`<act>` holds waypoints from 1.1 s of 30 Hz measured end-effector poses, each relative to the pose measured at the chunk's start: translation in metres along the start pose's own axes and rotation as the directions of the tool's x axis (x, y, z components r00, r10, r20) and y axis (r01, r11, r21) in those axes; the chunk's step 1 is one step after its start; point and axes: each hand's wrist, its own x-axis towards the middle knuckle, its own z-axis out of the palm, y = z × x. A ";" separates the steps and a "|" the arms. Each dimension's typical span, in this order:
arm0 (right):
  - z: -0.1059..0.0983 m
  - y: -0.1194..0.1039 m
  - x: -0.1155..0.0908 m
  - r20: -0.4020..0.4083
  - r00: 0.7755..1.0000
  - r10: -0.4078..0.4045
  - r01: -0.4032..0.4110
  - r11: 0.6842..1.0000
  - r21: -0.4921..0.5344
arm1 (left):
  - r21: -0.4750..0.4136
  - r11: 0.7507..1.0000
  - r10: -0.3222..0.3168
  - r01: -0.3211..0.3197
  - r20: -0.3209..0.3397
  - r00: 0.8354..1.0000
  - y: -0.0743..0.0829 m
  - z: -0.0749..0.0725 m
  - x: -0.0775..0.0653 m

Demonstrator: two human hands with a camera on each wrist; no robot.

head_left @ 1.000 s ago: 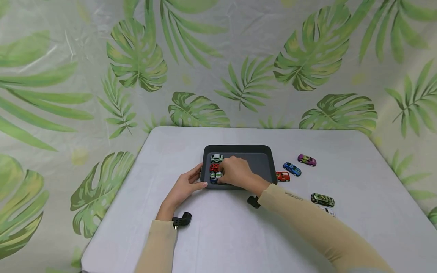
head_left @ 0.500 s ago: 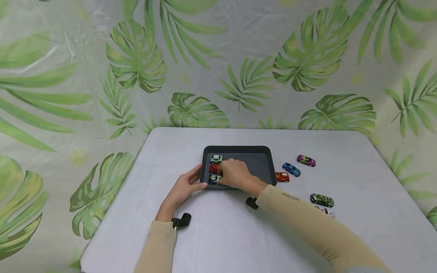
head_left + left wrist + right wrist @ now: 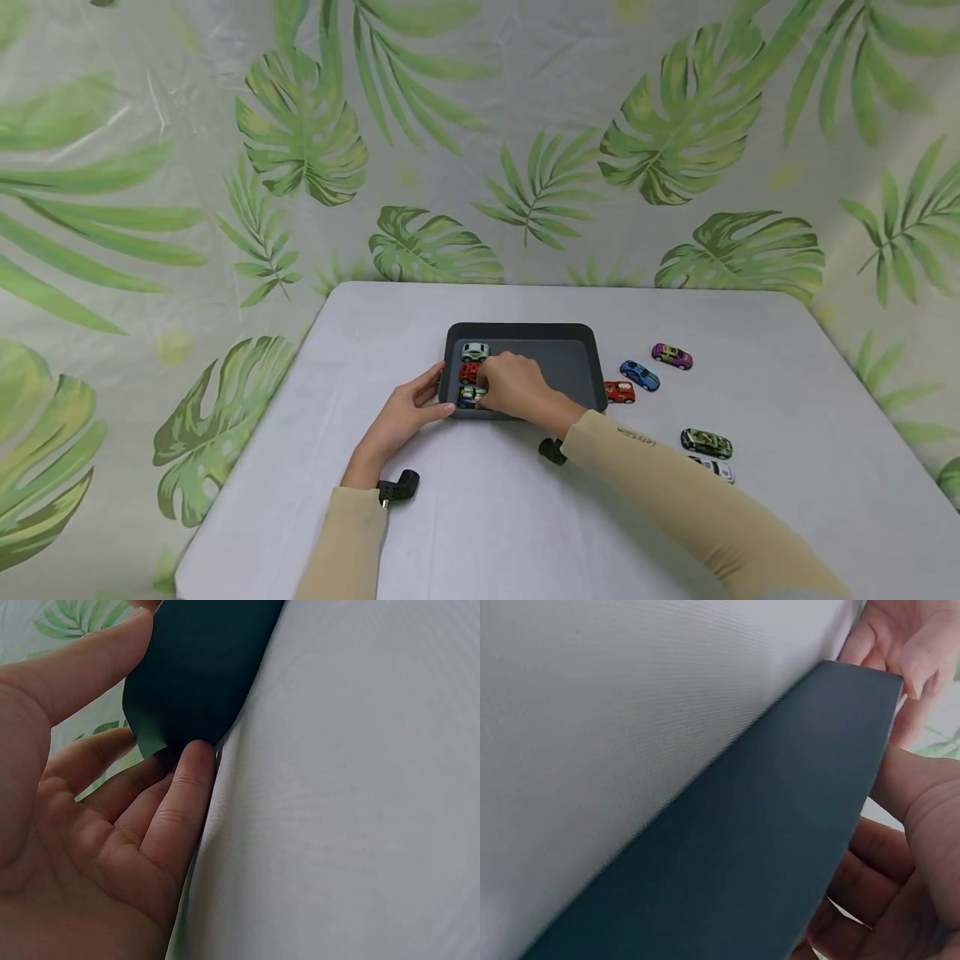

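Observation:
A dark grey tray (image 3: 566,367) lies on the white table, its near wall filling much of both wrist views. My left hand (image 3: 405,410) holds the tray's near left corner, thumb against the near wall and fingers along the left side. Inside, at the left end, a pale green toy car (image 3: 475,352) and a red toy car (image 3: 469,372) stand in a column. Closest to me in that column is a white, green and blue toy car (image 3: 468,397). My right hand (image 3: 517,387) reaches over the near wall and pinches its right end; the fingertips are partly hidden.
Right of the tray are a red toy car (image 3: 620,392), a blue toy car (image 3: 640,375) and a purple toy car (image 3: 672,356). Nearer my right sleeve are a camouflage toy car (image 3: 707,443) and a white toy car (image 3: 714,468), partly covered by the sleeve.
The white, green and blue toy car has come slightly toward the tray's near wall with my right hand, mostly in the first half second. My left hand keeps its place.

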 end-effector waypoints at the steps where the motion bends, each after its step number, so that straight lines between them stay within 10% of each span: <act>1: 0.000 0.000 0.000 0.002 1.000 0.003 -0.003 1.000 0.000 | -0.002 1.000 0.003 -0.003 -0.002 1.000 0.000 0.000 0.000; 33: -0.063 0.049 -0.052 -0.111 0.981 0.161 -0.132 0.964 0.229 | 0.064 0.998 0.002 0.000 -0.044 0.999 -0.024 -0.002 0.009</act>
